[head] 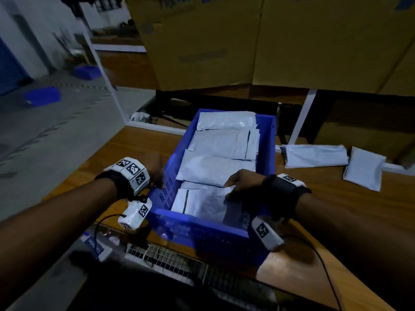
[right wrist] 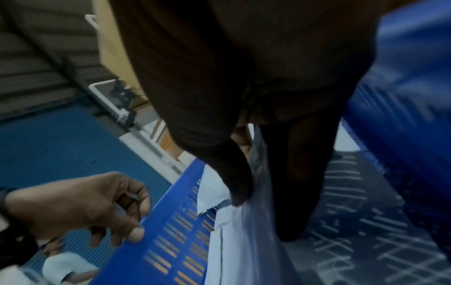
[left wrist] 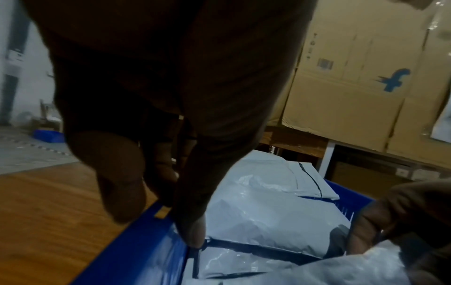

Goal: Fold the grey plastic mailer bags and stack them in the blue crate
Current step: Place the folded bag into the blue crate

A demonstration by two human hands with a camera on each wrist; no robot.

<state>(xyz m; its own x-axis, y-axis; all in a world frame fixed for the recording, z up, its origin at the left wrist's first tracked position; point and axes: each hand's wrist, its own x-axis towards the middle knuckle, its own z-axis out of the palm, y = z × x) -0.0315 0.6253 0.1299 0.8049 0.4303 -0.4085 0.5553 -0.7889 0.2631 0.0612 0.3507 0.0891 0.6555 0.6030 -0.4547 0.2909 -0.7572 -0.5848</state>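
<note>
A blue crate (head: 197,221) stands on the wooden table (head: 336,203) and holds a row of several folded grey mailers (head: 215,167). My right hand (head: 241,184) is inside the crate's near end, where its thumb and fingers pinch a folded grey mailer (head: 208,205) that lies on the nearest pile. In the right wrist view the mailer (right wrist: 244,241) hangs between the thumb and fingers of that hand (right wrist: 264,217). My left hand (head: 157,172) rests at the crate's left rim (left wrist: 136,241) with loosely curled fingers (right wrist: 131,212) and holds nothing.
Two more grey mailers (head: 314,156) (head: 363,171) lie on the table right of the crate. Large cardboard boxes (head: 247,41) stand behind on a white frame (head: 301,117). The table's left edge drops to a grey floor with blue bins (head: 42,96). A wire rack (head: 170,259) sits below the near edge.
</note>
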